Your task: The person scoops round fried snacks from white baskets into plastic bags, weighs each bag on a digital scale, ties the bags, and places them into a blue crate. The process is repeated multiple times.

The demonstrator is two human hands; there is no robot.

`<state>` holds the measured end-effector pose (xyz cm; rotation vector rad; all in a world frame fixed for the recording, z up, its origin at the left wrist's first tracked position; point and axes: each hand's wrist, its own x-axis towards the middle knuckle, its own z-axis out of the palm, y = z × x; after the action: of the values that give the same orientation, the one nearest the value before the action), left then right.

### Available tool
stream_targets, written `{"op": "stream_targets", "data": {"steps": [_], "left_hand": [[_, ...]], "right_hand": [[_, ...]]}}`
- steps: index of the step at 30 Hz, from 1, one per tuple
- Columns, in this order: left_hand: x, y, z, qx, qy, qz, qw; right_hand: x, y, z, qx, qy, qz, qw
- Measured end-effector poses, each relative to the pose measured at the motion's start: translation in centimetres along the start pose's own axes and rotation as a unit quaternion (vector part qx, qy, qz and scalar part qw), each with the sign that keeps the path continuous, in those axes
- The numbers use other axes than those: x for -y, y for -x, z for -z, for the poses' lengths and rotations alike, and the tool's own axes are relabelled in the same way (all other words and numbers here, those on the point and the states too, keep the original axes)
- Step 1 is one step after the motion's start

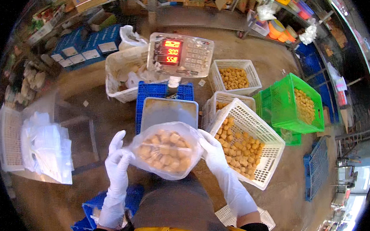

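A clear plastic bag (167,151) full of golden-brown cubes hangs between my two white-gloved hands, in front of the plate of a digital scale (169,113). My left hand (118,160) pinches the bag's left edge between thumb and fingers, with one finger raised. On the other side my right hand (211,149) grips the bag's upper right edge. The scale's lit display panel (180,55) stands on a post behind the plate. Close to my right hand, a tilted white plastic crate (271,159) holds many more of the loose cubes (241,147).
Flat plastic bags (46,148) lie stacked at the left. Behind the scale is a white basket (122,92) with plastic in it. Another white crate (254,72) and a green crate (311,126) hold cubes. A blue pallet (316,168) is on the right, a blue crate (90,205) at lower left.
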<state>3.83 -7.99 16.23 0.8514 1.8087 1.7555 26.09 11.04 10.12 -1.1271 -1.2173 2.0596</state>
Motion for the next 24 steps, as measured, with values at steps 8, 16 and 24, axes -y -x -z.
{"op": "stream_targets", "data": {"steps": [8,16,24], "left_hand": [[-0.5,-2.3,-2.9,0.064,0.022,-0.003,0.998],[5.8,-3.6,-6.3,0.136,-0.077,-0.003,0.988],[13.7,-8.8,-6.5,0.365,-0.244,-0.024,0.898]], "right_hand": [[3.3,-1.4,0.9,-0.046,-0.039,0.024,0.998],[4.4,0.2,-9.0,0.216,0.307,0.287,0.881],[1.5,-9.7,-5.6,0.198,0.432,0.437,0.764]]}}
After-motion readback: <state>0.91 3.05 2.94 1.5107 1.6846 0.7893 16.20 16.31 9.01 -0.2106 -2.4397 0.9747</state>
